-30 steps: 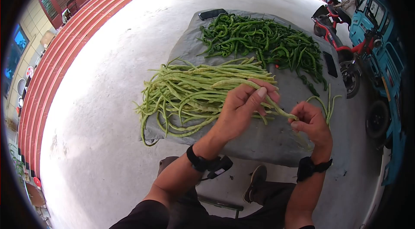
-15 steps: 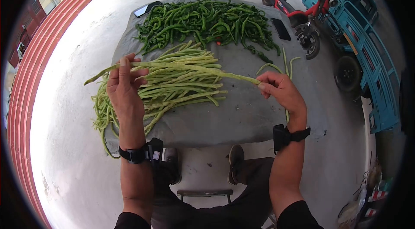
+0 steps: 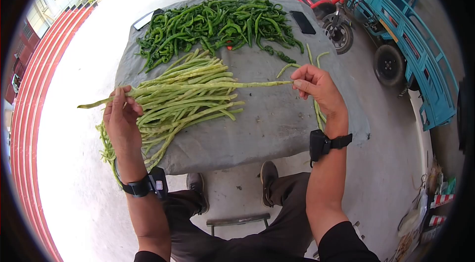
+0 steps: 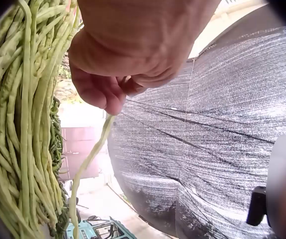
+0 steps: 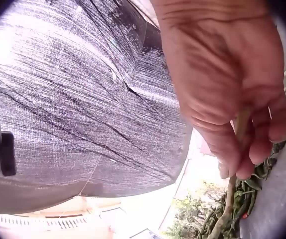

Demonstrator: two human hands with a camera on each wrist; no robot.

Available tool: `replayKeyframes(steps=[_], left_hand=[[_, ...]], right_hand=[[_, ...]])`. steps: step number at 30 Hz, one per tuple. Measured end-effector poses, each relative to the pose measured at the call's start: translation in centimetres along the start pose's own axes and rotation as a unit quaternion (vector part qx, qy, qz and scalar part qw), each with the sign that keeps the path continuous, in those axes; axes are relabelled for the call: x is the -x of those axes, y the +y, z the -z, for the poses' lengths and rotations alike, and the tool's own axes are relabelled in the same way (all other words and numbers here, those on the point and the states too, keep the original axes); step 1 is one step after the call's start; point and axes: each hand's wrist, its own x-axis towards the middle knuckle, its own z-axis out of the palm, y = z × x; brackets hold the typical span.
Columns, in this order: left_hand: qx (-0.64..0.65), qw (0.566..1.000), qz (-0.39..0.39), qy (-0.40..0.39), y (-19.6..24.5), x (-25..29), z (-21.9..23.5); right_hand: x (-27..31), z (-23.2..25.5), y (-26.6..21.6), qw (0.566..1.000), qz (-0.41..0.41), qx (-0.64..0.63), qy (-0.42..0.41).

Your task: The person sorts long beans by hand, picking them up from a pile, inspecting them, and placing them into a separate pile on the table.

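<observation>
In the head view, a long bean (image 3: 217,85) is stretched nearly straight between the hands, over the bean pile (image 3: 173,108) and the surface (image 3: 247,133), with green peppers (image 3: 213,27) lying beyond. The left grip (image 3: 122,123) pinches it a little in from one end, so a short tail sticks out past the fingers; the right grip (image 3: 321,89) has the opposite end between thumb and forefinger. To do this well, I would hold the bean only just taut, since a pod this slender could snap, and let the left side steady it while the right fingertips do the fine work.

In the left wrist view, the fingertips are together on the bean, no gap showing, and its length runs away from them. A light pinch looks enough; squeezing might bruise it.

In the right wrist view, thumb and fingertips are clamped on the bean, which passes between them, the remaining fingers loosely curled
</observation>
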Motion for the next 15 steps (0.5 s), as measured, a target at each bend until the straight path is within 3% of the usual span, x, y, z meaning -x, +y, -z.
replayKeyframes(steps=[4, 15], left_hand=[[0.000, 1.000, 0.022, 0.016, 0.2, -0.1, 0.7], [-0.011, 0.996, 0.012, 0.083, 0.6, -0.7, 2.5]], right_hand=[[0.0, -0.1, -0.5, 0.998, -0.040, 0.046, -0.021], [-0.3, -1.7, -0.8, 0.996, 0.025, -0.034, -0.080]])
